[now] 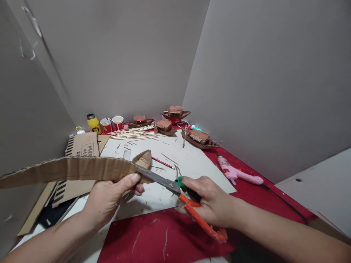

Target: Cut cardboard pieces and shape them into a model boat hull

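Note:
A long, bent cardboard strip [82,168] stretches from the left edge of the view to the middle, ribbed along its face. My left hand [115,193] pinches it near its right end, thumb in front. In my right hand [210,201] are scissors [164,181] with one green and one orange handle, my fingers wrapped around the grips. Their blades lie at the strip's right end, by its upper edge; whether they are closed on it I cannot tell. Behind the strip sits a small cardboard boat hull [143,159], partly hidden by it.
Finished model boats [199,137] stand at the back, near thin wooden sticks [134,133], paper cups [117,122] and a yellow bottle [94,124]. A pink glue gun [241,174] with a black cord lies right. Cardboard sheets [79,140] are stacked left. Scraps litter the white paper [214,175].

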